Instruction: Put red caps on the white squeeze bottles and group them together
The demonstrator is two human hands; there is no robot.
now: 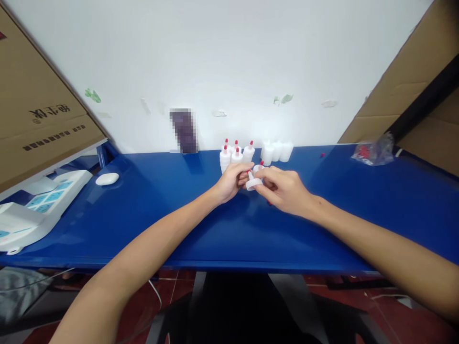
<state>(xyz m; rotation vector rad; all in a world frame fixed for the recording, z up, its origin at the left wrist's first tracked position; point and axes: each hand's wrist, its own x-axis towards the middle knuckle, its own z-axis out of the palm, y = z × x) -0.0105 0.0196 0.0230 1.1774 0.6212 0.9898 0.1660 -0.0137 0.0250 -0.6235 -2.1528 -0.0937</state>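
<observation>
At the far left a cardboard box (39, 110) with printed lettering leans over the end of the blue table (143, 224); below it sits a white machine (36, 205) with pale blue panels on top, and just to its right a white oval object (107, 178) lies on the table surface; further along, against the white wall, a dark blurred patch (184, 130) stands at the table's back edge; near the middle, a cluster of small white bottles with red tips (234, 155) stands upright, and just beside it to the right is a row of plain white bottles (276, 151) with no red tips; in front of these bottles, above the table's middle, the left hand (231, 181) and the right hand (283, 188) meet, fingertips of both pinched on a small white plastic part (253, 182) held between them, with a bit of red showing just above it; whether that red bit belongs to the part cannot be told; a small red piece (269, 203) shows on the table under the right hand; further right a lone red cap (322, 155) lies near the wall; beyond it rests a clear plastic bag (373, 152) with red pieces inside; at the far right more cardboard (401, 81) leans against the wall.
</observation>
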